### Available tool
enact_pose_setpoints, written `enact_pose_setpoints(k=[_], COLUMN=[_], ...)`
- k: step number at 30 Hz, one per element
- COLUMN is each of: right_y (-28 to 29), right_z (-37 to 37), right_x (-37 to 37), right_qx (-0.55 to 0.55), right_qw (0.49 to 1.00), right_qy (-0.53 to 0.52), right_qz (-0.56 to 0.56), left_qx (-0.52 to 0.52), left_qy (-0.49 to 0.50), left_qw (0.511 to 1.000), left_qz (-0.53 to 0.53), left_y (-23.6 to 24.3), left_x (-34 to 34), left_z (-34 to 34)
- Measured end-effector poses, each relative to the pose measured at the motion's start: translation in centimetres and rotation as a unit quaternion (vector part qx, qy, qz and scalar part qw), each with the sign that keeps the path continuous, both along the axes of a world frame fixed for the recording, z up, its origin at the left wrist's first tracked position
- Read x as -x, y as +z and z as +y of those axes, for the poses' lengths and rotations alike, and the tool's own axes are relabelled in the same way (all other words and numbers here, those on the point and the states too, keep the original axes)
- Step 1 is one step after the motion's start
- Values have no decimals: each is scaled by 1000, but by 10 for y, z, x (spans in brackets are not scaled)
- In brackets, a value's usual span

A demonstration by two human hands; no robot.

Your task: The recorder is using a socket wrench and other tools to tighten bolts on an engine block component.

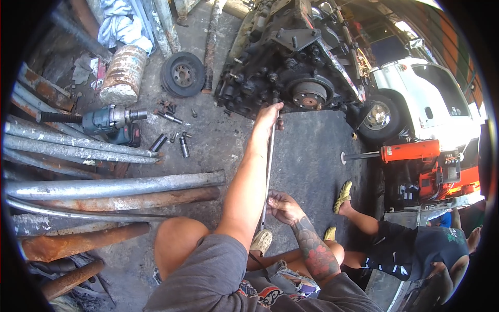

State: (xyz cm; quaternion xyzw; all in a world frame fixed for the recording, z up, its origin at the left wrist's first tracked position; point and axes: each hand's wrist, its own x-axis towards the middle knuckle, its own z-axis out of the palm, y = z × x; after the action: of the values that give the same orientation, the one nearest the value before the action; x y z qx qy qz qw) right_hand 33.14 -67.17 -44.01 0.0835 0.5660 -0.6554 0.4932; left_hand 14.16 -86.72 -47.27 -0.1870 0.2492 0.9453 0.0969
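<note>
A long thin metal bar (269, 161) runs from the front of a greasy black engine (254, 67) back toward my knees. My left hand (270, 113) is closed around its far end, beside a socket-like piece (275, 96) against the engine's lower face. Which fastener it sits on is hidden. Nearer me, my right hand (285, 207) pinches the bar close to its near end with thumb and fingers. To the right of my left hand is the engine's round pulley (310, 95), with bolt holes around its hub.
On the left lie a cordless impact wrench (109, 120), loose sockets (184, 147), a black pulley wheel (183, 75), a rusty cylinder (123, 74) and several pipes (119, 185). To the right are a person in clogs (416, 249), an orange hydraulic cylinder (410, 151) and a white truck (416, 86).
</note>
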Motion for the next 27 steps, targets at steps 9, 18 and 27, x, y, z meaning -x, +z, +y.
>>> enact_pose_setpoints(k=[9, 18, 27], right_y=[-6, -5, 2], right_z=[-34, -30, -21], right_x=[-20, -8, -10], right_qx=[59, -103, 39], right_qw=[996, 991, 999], right_qy=[-64, 5, -4], right_qz=[-19, 88, -19], left_qx=[61, 319, -153], left_qy=[-51, 138, -33], left_qw=[996, 935, 981], left_qz=[30, -64, 112], left_y=[-12, 4, -13], left_x=[12, -1, 9], left_z=[-12, 1, -10])
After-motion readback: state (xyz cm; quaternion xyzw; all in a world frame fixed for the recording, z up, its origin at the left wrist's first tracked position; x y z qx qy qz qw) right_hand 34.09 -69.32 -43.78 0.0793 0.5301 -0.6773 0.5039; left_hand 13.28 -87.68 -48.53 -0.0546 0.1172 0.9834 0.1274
